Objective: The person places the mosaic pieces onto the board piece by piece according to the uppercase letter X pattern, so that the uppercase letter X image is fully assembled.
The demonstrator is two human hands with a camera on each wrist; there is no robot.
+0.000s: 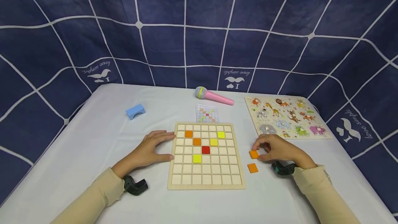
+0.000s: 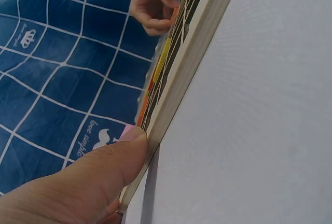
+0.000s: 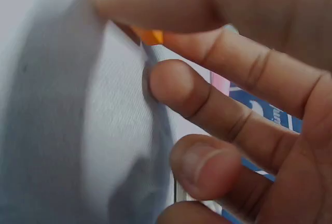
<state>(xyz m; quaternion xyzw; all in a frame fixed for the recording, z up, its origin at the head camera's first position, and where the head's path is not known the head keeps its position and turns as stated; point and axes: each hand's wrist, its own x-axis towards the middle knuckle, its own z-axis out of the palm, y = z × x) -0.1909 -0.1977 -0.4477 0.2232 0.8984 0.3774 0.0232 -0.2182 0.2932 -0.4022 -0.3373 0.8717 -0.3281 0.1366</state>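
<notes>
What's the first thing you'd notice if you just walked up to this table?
Probably the wooden grid board in the middle of the white table, with a few orange, yellow and red tiles in it. The left hand rests on its left edge, while the right hand pinches an orange tile just right of it.

We read white print "love simple" with large "I" and bird-and-heart motif, repeated on dark blue grid-lined backdrop cloth: once at left, once behind centre where word "simple" is clearest, once at right running sideways. In left wrist view we make out same "love simple" print on cloth, turned at an angle. We find no legible words or numbers on anything lying on table.
</notes>
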